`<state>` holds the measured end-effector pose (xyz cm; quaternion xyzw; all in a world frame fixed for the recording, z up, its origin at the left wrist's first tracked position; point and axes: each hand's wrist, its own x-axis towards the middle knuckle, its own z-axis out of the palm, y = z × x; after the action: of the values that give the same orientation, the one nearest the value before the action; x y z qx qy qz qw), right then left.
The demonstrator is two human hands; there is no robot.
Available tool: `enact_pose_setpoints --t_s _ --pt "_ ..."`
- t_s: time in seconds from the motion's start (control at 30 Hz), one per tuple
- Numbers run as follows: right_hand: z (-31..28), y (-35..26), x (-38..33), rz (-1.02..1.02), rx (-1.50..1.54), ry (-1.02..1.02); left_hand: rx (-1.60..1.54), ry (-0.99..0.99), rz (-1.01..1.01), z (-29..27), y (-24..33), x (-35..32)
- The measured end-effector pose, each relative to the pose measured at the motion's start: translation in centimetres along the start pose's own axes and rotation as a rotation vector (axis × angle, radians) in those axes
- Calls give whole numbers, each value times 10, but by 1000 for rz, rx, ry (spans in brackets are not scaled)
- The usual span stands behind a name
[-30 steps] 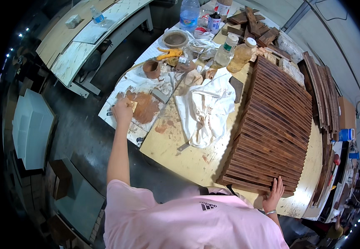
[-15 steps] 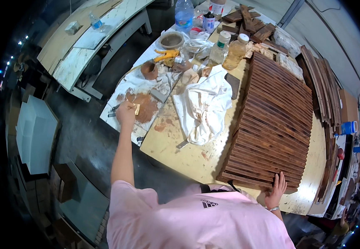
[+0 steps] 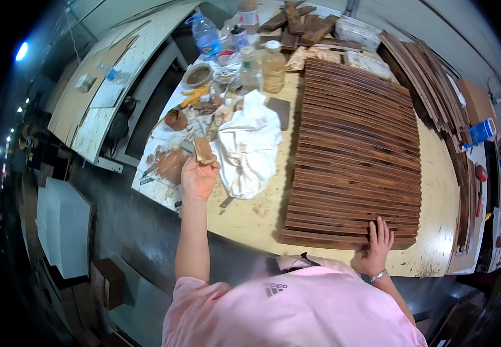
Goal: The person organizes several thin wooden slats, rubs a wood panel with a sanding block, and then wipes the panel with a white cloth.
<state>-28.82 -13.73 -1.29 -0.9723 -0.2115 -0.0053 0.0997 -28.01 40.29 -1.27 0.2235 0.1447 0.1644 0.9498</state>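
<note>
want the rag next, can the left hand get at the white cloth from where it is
Probably yes. The left hand is right beside the white cloth with nothing between them, but it already holds a small brown pad, so its grip is taken.

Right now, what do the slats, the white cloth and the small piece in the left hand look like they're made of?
Slats: dark brown wood with visible grain, probably stained. Cloth: soft crumpled white fabric, folds showing. Piece in the left hand: flat, tan, brown-smeared; perhaps wood or card, too small to tell.

Workbench [image 3: 435, 173] bears wooden slats [image 3: 357, 150], white cloth [image 3: 247, 144], bottles [image 3: 273, 66].
</note>
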Motion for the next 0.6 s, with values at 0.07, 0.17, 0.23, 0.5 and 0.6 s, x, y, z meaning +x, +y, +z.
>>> enact_pose_setpoints --t_s 0.07,0.17,0.23,0.5,0.6 --pt "-2 3 -2 -4 46 34 47 -26 -21 17 -26 6" --pt "-20 12 2 -46 101 -77 164 60 -19 41 -61 6" --pt "-26 26 3 -77 164 -134 224 91 -69 61 -88 8" --pt "-59 161 84 -29 557 234 624 25 -181 163 -219 36" --pt "-39 241 147 148 443 283 779 3 -173 199 -266 60"
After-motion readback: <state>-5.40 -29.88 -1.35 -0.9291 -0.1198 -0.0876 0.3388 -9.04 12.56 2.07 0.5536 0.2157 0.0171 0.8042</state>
